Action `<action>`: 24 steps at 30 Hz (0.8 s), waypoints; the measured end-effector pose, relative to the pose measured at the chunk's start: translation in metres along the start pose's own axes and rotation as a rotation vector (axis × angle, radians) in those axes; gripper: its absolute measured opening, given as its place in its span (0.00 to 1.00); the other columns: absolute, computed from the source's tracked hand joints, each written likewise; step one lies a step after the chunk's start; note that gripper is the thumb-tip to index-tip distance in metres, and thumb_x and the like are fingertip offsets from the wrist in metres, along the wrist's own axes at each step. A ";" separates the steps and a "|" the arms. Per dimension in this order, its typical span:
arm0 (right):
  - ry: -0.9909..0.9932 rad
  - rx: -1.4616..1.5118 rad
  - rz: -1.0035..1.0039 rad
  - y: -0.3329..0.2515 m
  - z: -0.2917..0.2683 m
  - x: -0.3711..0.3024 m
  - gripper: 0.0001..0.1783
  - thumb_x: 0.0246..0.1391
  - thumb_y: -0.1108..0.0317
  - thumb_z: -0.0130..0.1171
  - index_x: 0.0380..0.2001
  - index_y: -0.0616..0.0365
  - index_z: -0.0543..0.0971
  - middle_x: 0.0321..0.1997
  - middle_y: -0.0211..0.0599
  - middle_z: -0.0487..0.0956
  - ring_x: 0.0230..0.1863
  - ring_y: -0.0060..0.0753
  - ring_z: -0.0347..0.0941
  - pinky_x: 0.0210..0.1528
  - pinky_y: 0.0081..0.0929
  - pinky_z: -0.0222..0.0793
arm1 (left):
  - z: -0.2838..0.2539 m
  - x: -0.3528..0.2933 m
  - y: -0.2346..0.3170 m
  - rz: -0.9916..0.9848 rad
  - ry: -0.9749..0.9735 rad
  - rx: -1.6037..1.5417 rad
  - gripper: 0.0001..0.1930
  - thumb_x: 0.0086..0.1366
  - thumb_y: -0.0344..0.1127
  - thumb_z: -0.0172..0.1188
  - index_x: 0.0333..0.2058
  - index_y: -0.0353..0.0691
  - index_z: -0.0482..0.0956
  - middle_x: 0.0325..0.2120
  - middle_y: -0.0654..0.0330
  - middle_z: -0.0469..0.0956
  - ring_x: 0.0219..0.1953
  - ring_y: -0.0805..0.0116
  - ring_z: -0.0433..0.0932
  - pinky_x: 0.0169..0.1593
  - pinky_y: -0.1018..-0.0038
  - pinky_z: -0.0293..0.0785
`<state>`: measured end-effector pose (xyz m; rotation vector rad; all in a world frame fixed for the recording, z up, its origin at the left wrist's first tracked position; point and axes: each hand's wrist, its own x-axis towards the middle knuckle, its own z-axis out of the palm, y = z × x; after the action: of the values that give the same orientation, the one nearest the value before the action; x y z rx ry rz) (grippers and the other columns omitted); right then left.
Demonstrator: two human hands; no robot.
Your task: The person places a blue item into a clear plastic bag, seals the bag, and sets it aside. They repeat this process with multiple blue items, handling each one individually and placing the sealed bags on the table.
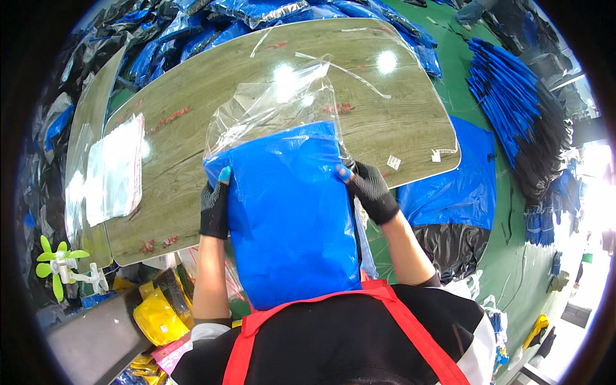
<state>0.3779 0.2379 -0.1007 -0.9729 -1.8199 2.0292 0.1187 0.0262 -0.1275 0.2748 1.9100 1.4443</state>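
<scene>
Red apron straps (239,353) lie below a blue bundle (289,218) straddling the table (173,192)'s near edge; left hand (215,206) and right hand (375,194) pinch its far corners. Clear film (253,119) (crumpled beyond) could tear — uneven pulling — or the unsupported bundle slip.

Smooth, faintly glossy blue rectangular bundle (289,218); toward eleven o'clock, crinkled, shiny clear plastic bag (260,119); at ten, glossy brown wood-grain tabletop (183,141).

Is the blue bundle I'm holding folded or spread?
Folded: the blue bundle is a compact, flat packet between your left hand and right hand.
</scene>
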 end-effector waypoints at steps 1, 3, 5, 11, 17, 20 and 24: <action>-0.030 0.061 -0.006 0.001 0.005 -0.016 0.33 0.53 0.46 0.61 0.49 0.65 0.75 0.41 0.36 0.79 0.42 0.24 0.74 0.45 0.24 0.69 | 0.000 -0.010 -0.006 0.008 0.012 -0.020 0.39 0.56 0.61 0.62 0.55 0.33 0.70 0.50 0.50 0.74 0.49 0.63 0.73 0.50 0.69 0.71; -0.008 0.129 -0.189 0.009 0.022 -0.044 0.33 0.52 0.51 0.65 0.54 0.64 0.72 0.46 0.40 0.79 0.47 0.28 0.74 0.52 0.27 0.68 | 0.003 -0.028 -0.016 0.062 -0.006 -0.036 0.39 0.57 0.59 0.63 0.57 0.33 0.68 0.51 0.50 0.73 0.49 0.63 0.73 0.51 0.69 0.71; 0.151 0.087 -0.100 0.019 0.032 -0.060 0.34 0.51 0.55 0.67 0.55 0.64 0.70 0.50 0.41 0.78 0.50 0.31 0.73 0.54 0.28 0.68 | 0.007 -0.045 -0.023 0.093 -0.060 -0.002 0.39 0.58 0.56 0.63 0.59 0.34 0.64 0.52 0.50 0.72 0.50 0.62 0.73 0.52 0.68 0.71; 0.249 -0.137 -0.103 0.037 0.006 -0.039 0.25 0.52 0.48 0.63 0.36 0.62 0.77 0.33 0.35 0.80 0.36 0.26 0.77 0.37 0.24 0.71 | 0.018 -0.052 -0.015 0.221 -0.059 0.283 0.37 0.60 0.45 0.63 0.62 0.35 0.58 0.56 0.45 0.66 0.57 0.56 0.68 0.59 0.64 0.65; 0.109 0.129 -0.016 0.026 -0.014 -0.012 0.17 0.60 0.57 0.57 0.41 0.61 0.80 0.31 0.28 0.80 0.33 0.16 0.73 0.36 0.19 0.70 | 0.030 -0.031 -0.010 0.537 0.061 0.540 0.44 0.59 0.46 0.65 0.66 0.36 0.50 0.63 0.40 0.54 0.65 0.46 0.54 0.66 0.59 0.53; 0.259 -0.211 -0.327 0.024 -0.006 -0.012 0.14 0.60 0.62 0.56 0.37 0.65 0.80 0.27 0.30 0.80 0.30 0.16 0.72 0.34 0.19 0.68 | 0.037 -0.031 -0.013 0.484 0.090 0.505 0.49 0.56 0.51 0.66 0.67 0.37 0.46 0.64 0.40 0.51 0.66 0.46 0.52 0.67 0.58 0.50; 0.376 -0.207 -0.179 0.028 -0.003 -0.012 0.13 0.59 0.64 0.57 0.38 0.65 0.80 0.30 0.33 0.81 0.33 0.17 0.74 0.35 0.19 0.69 | 0.039 -0.035 -0.017 0.501 0.139 0.509 0.48 0.57 0.52 0.65 0.67 0.38 0.47 0.64 0.41 0.52 0.66 0.48 0.53 0.66 0.59 0.51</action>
<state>0.3954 0.2282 -0.1232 -1.1126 -1.8520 1.4602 0.1738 0.0302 -0.1336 0.9697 2.4224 1.2675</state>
